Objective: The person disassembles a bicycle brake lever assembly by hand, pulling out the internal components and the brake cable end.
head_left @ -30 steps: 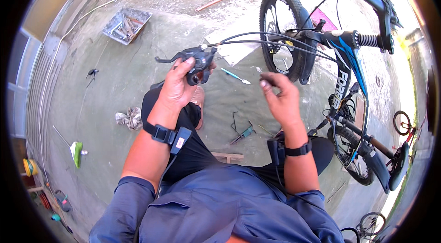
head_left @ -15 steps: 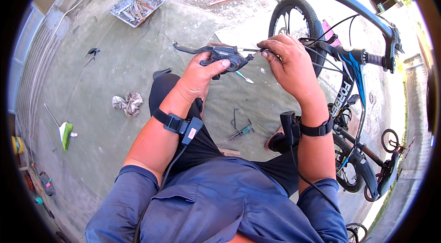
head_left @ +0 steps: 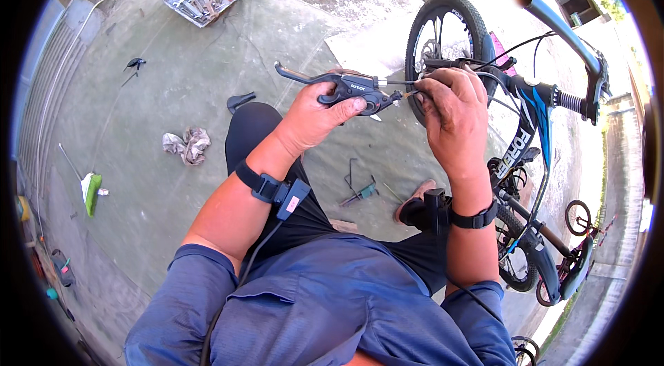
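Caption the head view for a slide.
Left hand holds black curved brake lever, right hand pinches thin dark cable at its end, beside blue-black bicycle.

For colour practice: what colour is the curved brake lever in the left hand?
The brake lever is black, clearest in the head view.

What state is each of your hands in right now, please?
Left hand: closed, holding a black bicycle brake-shift lever.
Right hand: closed, pinching a thin cable beside it.
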### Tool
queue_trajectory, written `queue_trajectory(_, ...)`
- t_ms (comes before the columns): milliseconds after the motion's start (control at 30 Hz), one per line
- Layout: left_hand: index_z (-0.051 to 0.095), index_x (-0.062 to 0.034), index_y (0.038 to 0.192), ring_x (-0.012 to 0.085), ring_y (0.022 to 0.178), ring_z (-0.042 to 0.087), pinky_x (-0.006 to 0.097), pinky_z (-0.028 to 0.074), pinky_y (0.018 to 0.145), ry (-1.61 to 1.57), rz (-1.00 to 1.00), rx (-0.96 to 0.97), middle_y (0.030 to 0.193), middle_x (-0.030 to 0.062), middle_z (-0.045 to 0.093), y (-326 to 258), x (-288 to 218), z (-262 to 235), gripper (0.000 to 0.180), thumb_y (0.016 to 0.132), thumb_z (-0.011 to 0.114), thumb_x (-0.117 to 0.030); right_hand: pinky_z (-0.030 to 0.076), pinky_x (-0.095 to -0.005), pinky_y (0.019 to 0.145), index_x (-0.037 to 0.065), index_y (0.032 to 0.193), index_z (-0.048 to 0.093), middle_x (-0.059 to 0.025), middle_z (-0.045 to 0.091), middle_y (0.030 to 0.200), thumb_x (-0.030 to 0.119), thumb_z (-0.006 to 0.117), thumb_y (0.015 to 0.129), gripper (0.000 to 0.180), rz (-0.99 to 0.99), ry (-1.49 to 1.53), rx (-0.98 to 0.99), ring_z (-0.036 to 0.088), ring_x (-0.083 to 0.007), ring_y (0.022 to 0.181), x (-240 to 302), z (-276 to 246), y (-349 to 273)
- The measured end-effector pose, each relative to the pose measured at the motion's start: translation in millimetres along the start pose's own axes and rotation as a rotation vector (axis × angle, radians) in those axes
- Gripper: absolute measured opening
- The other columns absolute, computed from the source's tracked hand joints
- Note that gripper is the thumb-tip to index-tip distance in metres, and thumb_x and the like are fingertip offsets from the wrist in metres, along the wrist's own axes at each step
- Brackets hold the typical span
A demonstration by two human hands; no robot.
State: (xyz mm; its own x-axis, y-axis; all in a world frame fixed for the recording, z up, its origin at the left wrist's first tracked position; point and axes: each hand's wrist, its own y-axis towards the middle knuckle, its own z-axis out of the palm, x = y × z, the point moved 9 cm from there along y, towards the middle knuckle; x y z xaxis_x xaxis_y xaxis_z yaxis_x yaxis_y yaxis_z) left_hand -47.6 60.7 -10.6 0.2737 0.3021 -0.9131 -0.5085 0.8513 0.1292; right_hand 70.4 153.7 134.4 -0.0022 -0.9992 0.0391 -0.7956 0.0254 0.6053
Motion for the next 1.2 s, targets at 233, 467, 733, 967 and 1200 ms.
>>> queue_trajectory(233, 0.054, 0.0042, 0.123, 0.0120, 0.100, 0.056, 0.027, 0.045, 0.091, 0.119, 0.016, 0.009, 0.109, 0.0054, 0.063, -4, 2, 1, 0.048, 0.089, 0.072, -0.025, 0.041, -0.0494, 0.098, 0.012, 0.095, 0.068, -0.0050, 0.062, 0.099, 0.005, 0.068, 0.070, 0.026, 0.053, -0.087, -0.048, 0.058, -0.0281, 0.104, 0, 6, -20)
queue_trajectory(467, 0.060, 0.0008, 0.120, 0.0093, 0.097, 0.056, 0.025, 0.047, 0.087, 0.068, -0.012, -0.023, 0.109, 0.0023, 0.064, -5, 9, -3, 0.040, 0.090, 0.072, -0.022, 0.041, -0.0478, 0.098, 0.011, 0.099, 0.068, -0.0059, 0.062, 0.101, 0.003, 0.068, 0.072, 0.028, 0.065, -0.114, -0.074, 0.058, -0.0284, 0.107, 4, 10, -17)
queue_trajectory(733, 0.049, 0.0004, 0.130, 0.0107, 0.101, 0.054, 0.025, 0.045, 0.089, 0.077, 0.013, -0.010, 0.113, 0.0036, 0.061, -6, 7, 7, 0.059, 0.088, 0.074, -0.033, 0.048, -0.0345, 0.087, 0.000, 0.119, 0.057, -0.0112, 0.061, 0.112, 0.007, 0.068, 0.085, 0.036, 0.671, 0.511, -0.034, 0.060, -0.0264, 0.103, -30, 47, -73)
queue_trajectory(967, 0.051, -0.0042, 0.132, 0.0235, 0.113, 0.056, 0.034, 0.049, 0.092, 0.418, 0.350, -0.024, 0.125, 0.0127, 0.053, -12, 0, 20, 0.061, 0.086, 0.074, -0.037, 0.046, -0.0374, 0.098, 0.001, 0.141, 0.042, -0.0114, 0.052, 0.132, 0.020, 0.064, 0.094, 0.055, 0.926, 1.546, -0.076, 0.052, -0.0217, 0.121, -9, 103, -79)
queue_trajectory(1200, 0.050, -0.0121, 0.135, 0.0346, 0.114, 0.056, 0.041, 0.051, 0.091, 0.693, 0.626, -0.019, 0.130, 0.0178, 0.047, -18, -19, 36, 0.064, 0.083, 0.073, -0.041, 0.043, -0.0329, 0.102, 0.002, 0.131, 0.050, -0.0079, 0.057, 0.128, 0.007, 0.063, 0.092, 0.041, 0.854, 1.628, -0.078, 0.053, -0.0163, 0.117, -5, 98, -80)
